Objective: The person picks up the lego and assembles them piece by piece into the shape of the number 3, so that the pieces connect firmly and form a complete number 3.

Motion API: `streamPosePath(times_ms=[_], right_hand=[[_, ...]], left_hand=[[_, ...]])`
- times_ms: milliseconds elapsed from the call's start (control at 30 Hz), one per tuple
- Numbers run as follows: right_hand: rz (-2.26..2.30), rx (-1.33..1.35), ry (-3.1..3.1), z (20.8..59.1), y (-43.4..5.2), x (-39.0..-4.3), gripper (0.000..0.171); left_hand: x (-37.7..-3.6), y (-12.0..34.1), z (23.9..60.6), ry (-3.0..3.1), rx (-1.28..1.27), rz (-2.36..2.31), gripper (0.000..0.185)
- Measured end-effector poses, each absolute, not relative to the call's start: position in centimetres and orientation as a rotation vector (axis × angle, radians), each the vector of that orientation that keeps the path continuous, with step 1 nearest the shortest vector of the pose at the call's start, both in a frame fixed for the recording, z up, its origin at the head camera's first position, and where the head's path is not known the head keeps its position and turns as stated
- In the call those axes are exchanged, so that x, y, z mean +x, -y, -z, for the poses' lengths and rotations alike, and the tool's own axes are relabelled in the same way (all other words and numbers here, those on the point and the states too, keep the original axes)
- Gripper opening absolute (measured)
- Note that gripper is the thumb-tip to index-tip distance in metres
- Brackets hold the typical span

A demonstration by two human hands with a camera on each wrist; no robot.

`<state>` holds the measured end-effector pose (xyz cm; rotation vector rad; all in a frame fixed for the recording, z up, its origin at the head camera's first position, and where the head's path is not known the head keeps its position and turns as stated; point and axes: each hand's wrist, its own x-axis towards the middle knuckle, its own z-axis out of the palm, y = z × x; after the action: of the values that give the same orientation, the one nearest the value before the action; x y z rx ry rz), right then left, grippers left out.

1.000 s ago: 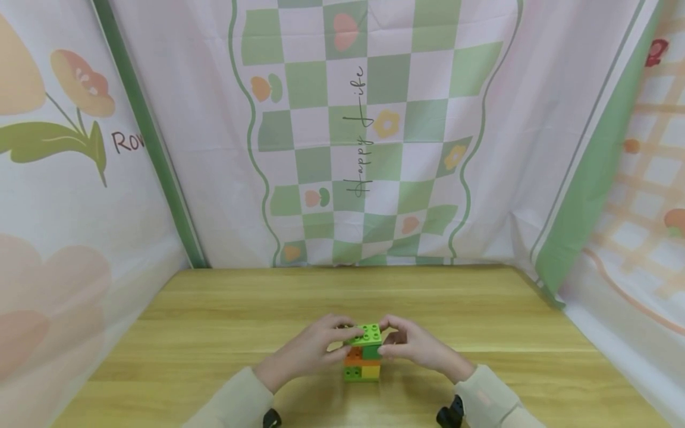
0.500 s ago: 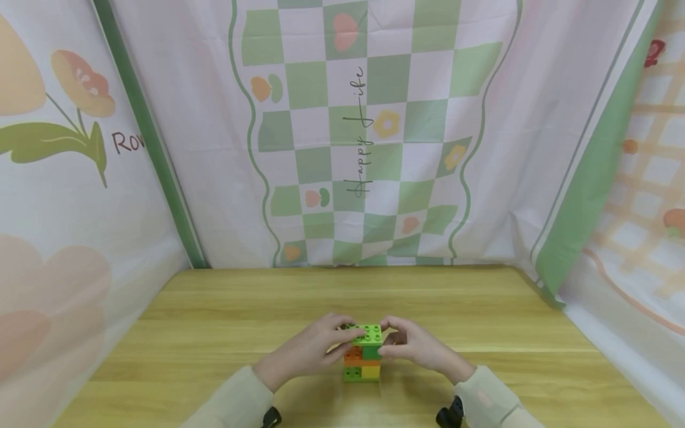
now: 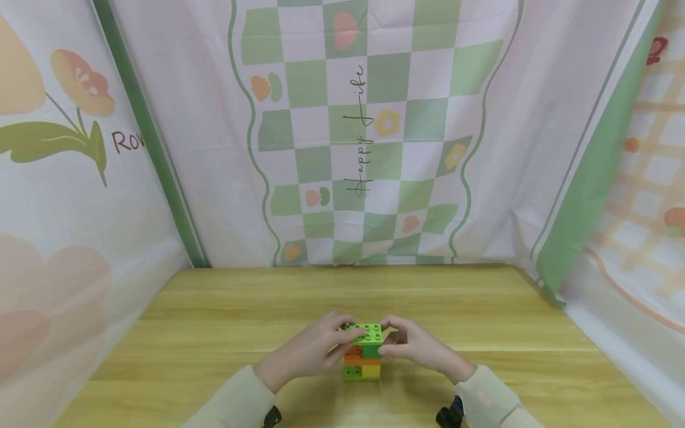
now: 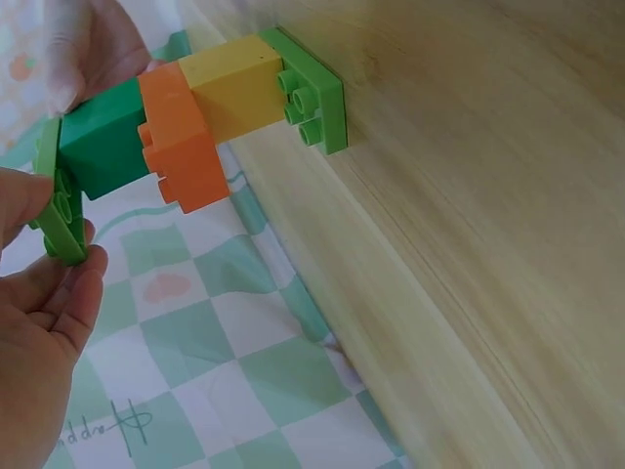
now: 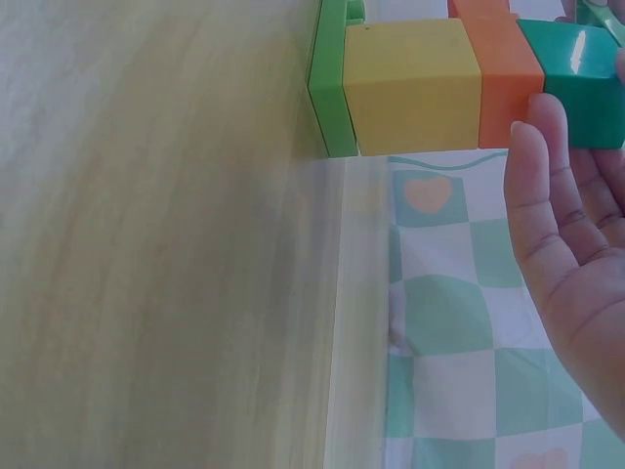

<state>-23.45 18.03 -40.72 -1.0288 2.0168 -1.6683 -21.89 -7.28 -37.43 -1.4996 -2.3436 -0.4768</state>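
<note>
One small block tower (image 3: 363, 355) stands on the bench (image 3: 214, 333) between our hands, near the front edge. Our left hand (image 3: 310, 351) pinches the light green plate (image 3: 367, 334) on top; our right hand (image 3: 414, 348) pinches the tower's upper right side. Behind hangs a checked cloth (image 3: 364, 131).

Light green plate (image 3: 367, 333) pressed slightly lower onto block stack (image 3: 362, 361).

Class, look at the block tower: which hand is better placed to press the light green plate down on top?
Probably the left hand: its fingers already pinch the light green plate. The right hand steadies the dark green brick beneath.
</note>
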Motion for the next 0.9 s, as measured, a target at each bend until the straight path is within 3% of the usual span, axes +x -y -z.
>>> streamPosePath(times_ms=[900], right_hand=[[1.677, -1.004, -2.047, 40.8, -17.93, -23.35, 0.026]], left_hand=[[-21.62, 7.08, 36.6, 2.425, -1.512, 0.391, 0.033]])
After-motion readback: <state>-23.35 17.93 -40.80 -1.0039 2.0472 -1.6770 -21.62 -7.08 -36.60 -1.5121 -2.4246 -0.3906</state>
